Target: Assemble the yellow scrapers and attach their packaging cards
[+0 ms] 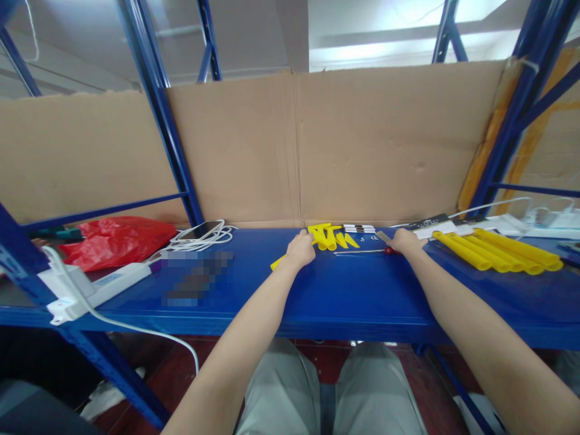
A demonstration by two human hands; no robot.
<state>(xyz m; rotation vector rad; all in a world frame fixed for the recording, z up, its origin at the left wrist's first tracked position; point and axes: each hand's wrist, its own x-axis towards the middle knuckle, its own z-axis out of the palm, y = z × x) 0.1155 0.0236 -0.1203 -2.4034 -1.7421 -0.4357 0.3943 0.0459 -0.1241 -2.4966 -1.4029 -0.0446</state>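
Observation:
My left hand (302,249) is closed in a fist near the back of the blue shelf. A yellow tube (278,263) pokes out below its wrist; most of the tube is hidden behind the hand. Short yellow cut pieces (331,239) lie just right of that fist. My right hand (406,241) is closed at the back right, with a flat grey strip (384,237) sticking out leftward from its fingers. Beneath that strip lies a screwdriver (360,251) with a red handle beside the fingers. Several long yellow tubes (498,252) rest to the right of this hand.
Black-and-white pens or markers (359,229) lie at the back. On the left are a red plastic bag (120,238), a coiled white cable (203,235) and a white power strip (113,284). A cardboard panel (385,145) closes off the back; blue posts (158,109) frame the shelf.

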